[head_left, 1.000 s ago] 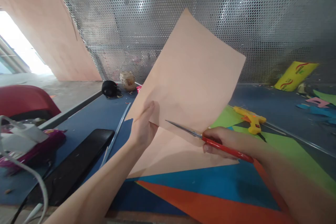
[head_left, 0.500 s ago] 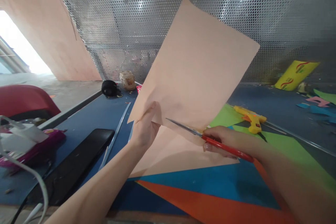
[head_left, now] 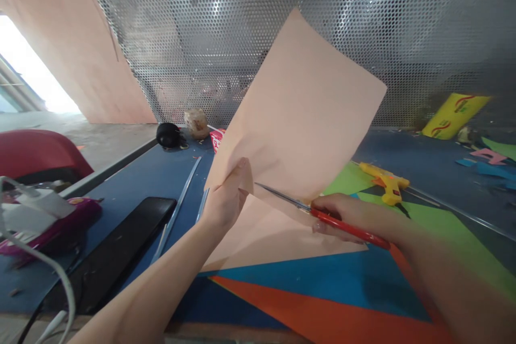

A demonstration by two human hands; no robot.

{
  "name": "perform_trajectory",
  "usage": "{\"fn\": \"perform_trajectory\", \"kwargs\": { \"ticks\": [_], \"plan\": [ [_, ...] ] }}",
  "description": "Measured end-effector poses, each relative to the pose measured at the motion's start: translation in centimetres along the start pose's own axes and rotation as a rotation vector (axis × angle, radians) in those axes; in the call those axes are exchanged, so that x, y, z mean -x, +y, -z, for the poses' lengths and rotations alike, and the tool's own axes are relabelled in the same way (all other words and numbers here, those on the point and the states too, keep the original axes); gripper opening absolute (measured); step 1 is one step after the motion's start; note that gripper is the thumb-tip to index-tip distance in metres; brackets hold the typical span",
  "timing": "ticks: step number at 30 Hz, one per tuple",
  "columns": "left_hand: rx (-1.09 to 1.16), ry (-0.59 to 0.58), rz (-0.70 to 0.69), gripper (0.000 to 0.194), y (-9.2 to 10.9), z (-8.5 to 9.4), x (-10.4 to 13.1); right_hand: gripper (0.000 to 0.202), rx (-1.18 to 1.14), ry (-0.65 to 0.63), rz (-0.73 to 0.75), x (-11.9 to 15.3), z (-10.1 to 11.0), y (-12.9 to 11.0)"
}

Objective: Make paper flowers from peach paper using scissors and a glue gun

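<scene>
A large pale peach sheet of paper [head_left: 306, 97] is raised and slightly curved in front of me. My left hand [head_left: 228, 199] pinches its lower left part, the thumb pressed on the near face. In my right hand [head_left: 342, 215] is a pair of scissors [head_left: 322, 215] with red handles, its blades pointing left along the sheet's lower edge. The blades look closed or nearly so. Under the raised sheet lies another peach piece of paper [head_left: 258, 242], on top of blue paper [head_left: 322, 279] and orange paper [head_left: 306, 312].
A yellow glue gun [head_left: 387, 183] rests on green paper [head_left: 435, 220] to the right. A yellow roll [head_left: 455, 115] stands near the perforated metal panel [head_left: 185, 48]. On the left are a long black object [head_left: 121, 247], a clear strip [head_left: 181, 199] and a white cable [head_left: 52, 263].
The raised sheet has shifted: its top corner is lower and to the right, its right corner lower and to the left. My left hand has moved slightly right; the scissors stay in place.
</scene>
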State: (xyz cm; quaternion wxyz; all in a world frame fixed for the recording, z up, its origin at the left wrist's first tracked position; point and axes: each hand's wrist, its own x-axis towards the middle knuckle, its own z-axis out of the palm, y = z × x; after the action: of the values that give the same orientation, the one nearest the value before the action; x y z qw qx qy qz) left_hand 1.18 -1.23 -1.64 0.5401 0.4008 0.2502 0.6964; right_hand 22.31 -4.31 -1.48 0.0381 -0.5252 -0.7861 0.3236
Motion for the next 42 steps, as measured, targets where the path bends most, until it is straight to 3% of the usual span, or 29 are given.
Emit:
{"fn": "perform_trajectory", "kwargs": {
  "ticks": [10, 19, 37, 42],
  "plan": [
    [0.025, -0.082, 0.014, 0.031, -0.2, 0.5, 0.0, 0.028, -0.202, -0.074, -0.135, -0.1, -0.1, -0.5],
    [0.07, 0.003, 0.031, 0.034, -0.5, -0.1, 0.2, 0.029, -0.079, -0.008, -0.034, -0.1, -0.4, 0.5],
    [0.085, 0.016, 0.071, 0.036, -0.7, 0.0, 0.2, 0.03, -0.1, -0.001, -0.047, -0.2, -0.5, 0.5],
    [0.092, -0.036, 0.065, 0.037, -0.7, 0.0, 0.3, 0.029, -0.129, -0.008, -0.075, -0.2, -0.2, -0.1]
  ]
}}
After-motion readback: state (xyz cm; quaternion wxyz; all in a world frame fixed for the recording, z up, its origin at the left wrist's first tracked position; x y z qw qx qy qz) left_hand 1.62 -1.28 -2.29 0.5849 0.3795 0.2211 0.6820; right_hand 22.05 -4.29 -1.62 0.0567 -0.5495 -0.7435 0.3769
